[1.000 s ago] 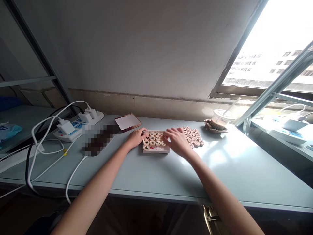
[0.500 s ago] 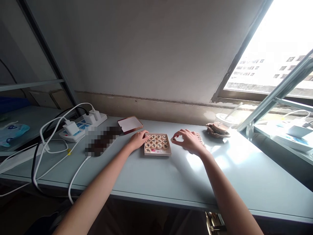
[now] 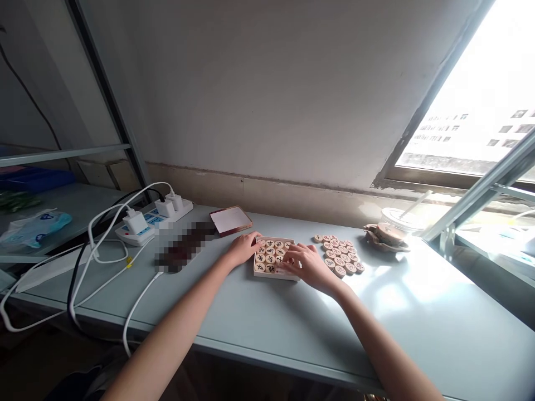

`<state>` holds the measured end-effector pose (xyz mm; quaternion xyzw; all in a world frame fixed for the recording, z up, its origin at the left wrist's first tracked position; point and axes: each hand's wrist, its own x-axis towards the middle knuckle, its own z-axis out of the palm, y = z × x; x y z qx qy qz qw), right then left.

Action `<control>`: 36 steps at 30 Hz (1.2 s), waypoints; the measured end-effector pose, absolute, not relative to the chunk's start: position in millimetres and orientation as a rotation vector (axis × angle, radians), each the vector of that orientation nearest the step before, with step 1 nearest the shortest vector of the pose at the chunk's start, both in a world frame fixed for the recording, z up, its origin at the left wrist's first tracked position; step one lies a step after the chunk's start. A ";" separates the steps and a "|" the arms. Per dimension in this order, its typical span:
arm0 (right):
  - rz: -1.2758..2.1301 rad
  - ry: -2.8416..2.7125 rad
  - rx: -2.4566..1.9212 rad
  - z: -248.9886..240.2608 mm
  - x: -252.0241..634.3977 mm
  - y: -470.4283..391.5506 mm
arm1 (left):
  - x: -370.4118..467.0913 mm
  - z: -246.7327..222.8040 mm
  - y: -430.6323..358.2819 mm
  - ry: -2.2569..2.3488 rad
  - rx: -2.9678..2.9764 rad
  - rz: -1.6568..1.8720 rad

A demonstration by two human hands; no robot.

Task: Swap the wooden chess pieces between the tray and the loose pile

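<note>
Your left hand [image 3: 243,248] rests with fingers together on the box [image 3: 273,259] edge at mid-table [image 3: 259,317]. Your right hand [image 3: 307,264], fingers spread, covers its right side. Loose pieces [image 3: 339,259] lie just right; lid [image 3: 230,220] and power strip [image 3: 154,221] stand left.

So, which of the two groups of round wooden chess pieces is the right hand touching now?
The group inside the small box, which the right hand covers at its right side. The other pieces lie loose on the table, untouched.
</note>
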<state>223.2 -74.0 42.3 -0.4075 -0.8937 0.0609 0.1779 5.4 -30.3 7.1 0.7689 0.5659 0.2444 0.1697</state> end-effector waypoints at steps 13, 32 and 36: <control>-0.428 -2.103 -1.783 9.9 267.0 -30.7 | 5.6 7.7 -30.9 1.628 2.186 0.667; 0.615 -2.407 -1.070 58.8 244.7 -67.6 | 4.2 5.8 -30.0 1.606 2.199 0.683; 0.503 -2.519 -1.046 53.8 237.2 -71.9 | 3.9 4.4 -28.7 1.604 2.206 0.690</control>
